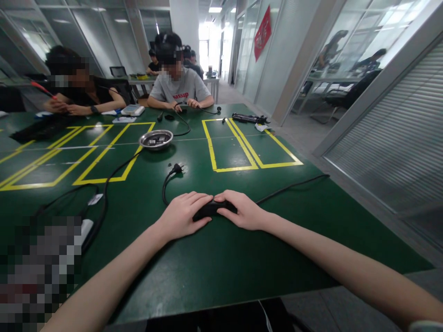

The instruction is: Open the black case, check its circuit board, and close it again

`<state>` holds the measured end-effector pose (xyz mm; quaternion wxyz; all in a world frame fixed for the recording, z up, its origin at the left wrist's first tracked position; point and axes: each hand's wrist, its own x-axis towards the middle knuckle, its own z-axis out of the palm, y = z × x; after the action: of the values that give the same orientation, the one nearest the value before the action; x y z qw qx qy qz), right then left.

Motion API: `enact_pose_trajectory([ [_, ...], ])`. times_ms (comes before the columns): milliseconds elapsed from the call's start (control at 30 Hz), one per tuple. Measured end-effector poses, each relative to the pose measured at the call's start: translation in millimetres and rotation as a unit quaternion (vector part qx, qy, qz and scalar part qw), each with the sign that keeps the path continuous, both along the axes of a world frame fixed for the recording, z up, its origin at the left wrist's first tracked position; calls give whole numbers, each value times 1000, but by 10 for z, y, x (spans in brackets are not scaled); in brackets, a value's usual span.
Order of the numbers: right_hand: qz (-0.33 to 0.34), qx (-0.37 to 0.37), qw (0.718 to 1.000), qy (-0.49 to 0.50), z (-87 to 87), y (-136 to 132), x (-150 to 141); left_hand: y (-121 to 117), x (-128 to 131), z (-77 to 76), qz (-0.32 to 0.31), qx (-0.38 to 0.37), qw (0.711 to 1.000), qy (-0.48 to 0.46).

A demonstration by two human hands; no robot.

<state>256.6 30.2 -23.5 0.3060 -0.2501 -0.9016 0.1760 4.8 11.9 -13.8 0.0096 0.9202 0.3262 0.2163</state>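
Observation:
A black power adapter (213,209) lies on the green table in front of me, with a cord leaving each end. My left hand (185,214) grips its left end, fingers over the top and thumb along the near side. The other end is held the same way by my right hand (245,211). Beyond my left hand, the left cord curls to a black mains plug (177,169) with its pins pointing right. Off to the right, the second black cord (294,185) runs to the table's edge. My hands cover both ends of the adapter.
A metal bowl (155,139) with small metal parts stands beyond the plug. Yellow tape outlines (235,168) mark the green table (277,258). A folded black tripod (249,118) lies at the far right. Co-workers (180,87) sit across; a cable (105,198) runs along the left.

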Motion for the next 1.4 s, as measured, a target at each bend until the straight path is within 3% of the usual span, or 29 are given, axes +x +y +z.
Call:
enact_pose_trajectory([
  [67,-7,-32,999,0,37,-6,13,5,16,7,-3,5,1000,11],
  [133,7,-18,999,-35,75,-12,28,-6,38,9,-10,3,1000,22],
  [333,36,132,987,-90,87,-17,49,-64,79,68,7,-50,999,-15],
  [467,49,233,968,-81,72,-28,49,-68,89,165,70,-203,974,-67],
  [567,27,239,967,-79,81,-35,42,-56,86,194,81,-293,949,-77],
  [633,13,190,979,-74,86,-38,32,-48,72,174,81,-273,955,-88],
  [767,-32,53,997,-47,65,-39,19,-36,44,105,64,-107,991,-44],
  [867,-55,46,997,-34,41,-30,30,-31,54,102,51,-33,998,-14],
  [1000,-67,64,995,-24,63,-3,62,-55,102,125,82,-31,996,-9],
  [1200,19,84,987,-138,65,-2,83,-70,110,75,76,-67,994,-30],
  [1300,-21,69,987,-144,4,73,124,-38,78,47,65,-43,995,-59],
  [1400,-112,20,993,-37,-54,312,281,-19,39,24,50,-10,996,-72],
])
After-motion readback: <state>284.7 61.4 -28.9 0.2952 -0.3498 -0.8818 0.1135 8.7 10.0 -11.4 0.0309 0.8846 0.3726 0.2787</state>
